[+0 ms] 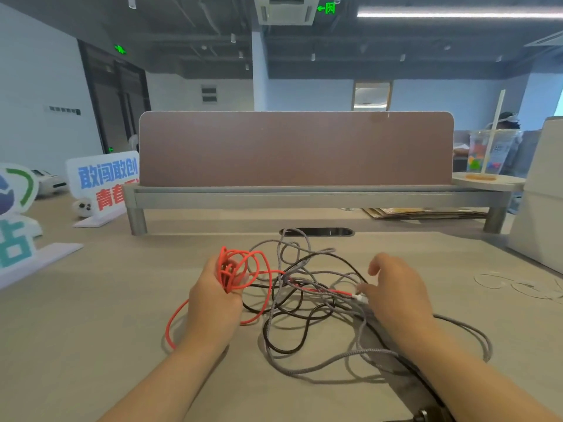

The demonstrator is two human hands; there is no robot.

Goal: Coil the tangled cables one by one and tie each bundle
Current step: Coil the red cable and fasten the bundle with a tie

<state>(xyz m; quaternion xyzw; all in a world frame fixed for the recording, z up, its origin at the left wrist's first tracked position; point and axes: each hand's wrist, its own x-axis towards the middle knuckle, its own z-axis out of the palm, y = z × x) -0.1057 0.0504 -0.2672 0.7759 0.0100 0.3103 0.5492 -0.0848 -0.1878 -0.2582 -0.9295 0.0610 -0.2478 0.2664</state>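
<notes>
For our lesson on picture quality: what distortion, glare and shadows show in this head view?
Head view: wide lens stretches the edges; ceiling strip light blows out white. Head view too: grey cable casts a soft shadow on the desk.

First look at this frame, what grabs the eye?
The red cable, bright against the pale desk: the left hand grips a loose coil of it at centre left. Beside it sprawls a tangle of grey and black cables, with the right hand at the red cable's white plug; whether it pinches the plug is unclear. Behind, a wide brown divider panel fills the middle.
</notes>
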